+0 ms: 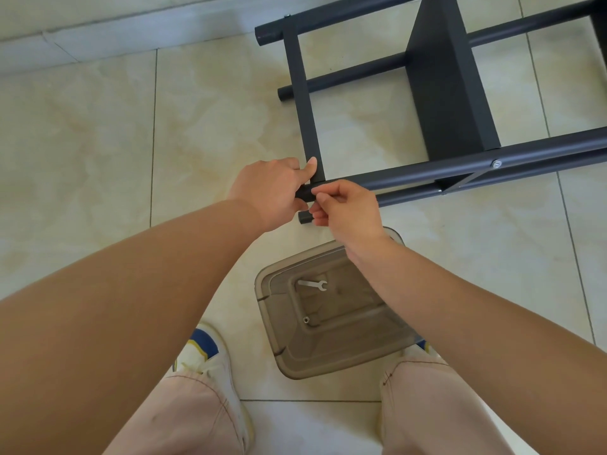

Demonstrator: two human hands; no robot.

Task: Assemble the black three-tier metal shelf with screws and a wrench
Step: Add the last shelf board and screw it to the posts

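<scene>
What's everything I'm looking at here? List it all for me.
shelf: one, black, lying on its side on the floor, upper right
screw: one, silver, in the shelf's near pole, right
tray: one, smoky clear plastic, on the floor between the feet
wrench: one, silver, in the tray
nut: one, silver, in the tray, nearer the person than the wrench
floor: beige marbled tiles
shoes: two, white with blue
left hand: grips the pole end
right hand: pinches at the same pole end; what it holds is hidden
</scene>
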